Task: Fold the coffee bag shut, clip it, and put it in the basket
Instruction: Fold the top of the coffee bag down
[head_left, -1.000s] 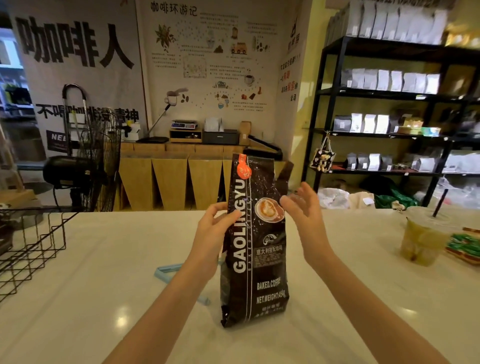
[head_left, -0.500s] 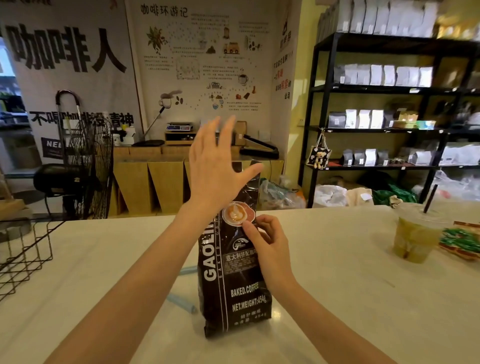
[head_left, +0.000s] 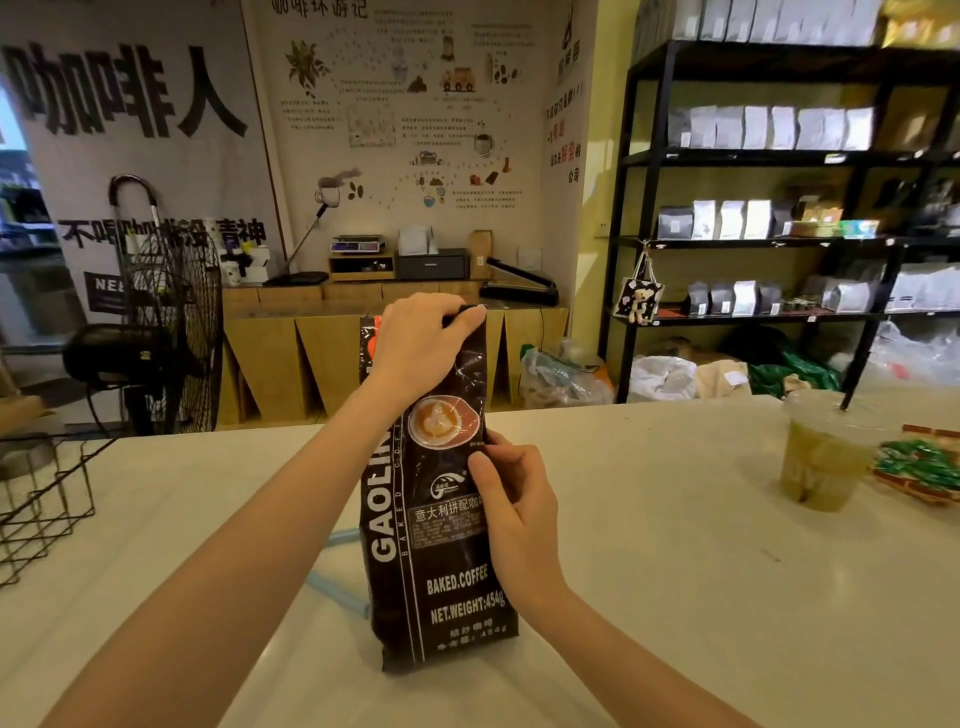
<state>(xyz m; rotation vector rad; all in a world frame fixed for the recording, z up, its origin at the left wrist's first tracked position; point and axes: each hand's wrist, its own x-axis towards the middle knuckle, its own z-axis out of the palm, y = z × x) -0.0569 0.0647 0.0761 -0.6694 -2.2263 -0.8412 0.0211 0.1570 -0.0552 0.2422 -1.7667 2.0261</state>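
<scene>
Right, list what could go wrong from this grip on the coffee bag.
1. The coffee bag stands tall and upright on the counter; the left hand pressing its top down could tip it if the right hand at its side edge slips.
2. The blue clip lies behind the bag, so reaching it likely means freeing a hand and the fold may spring open.
3. The iced drink could be knocked over.

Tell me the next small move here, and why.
Probably fold the bag's top down with the left hand, which already grips the top edge, while the right hand steadies the coffee bag upright. The top looks unfolded, and the blue clip lies untouched behind it.
</scene>
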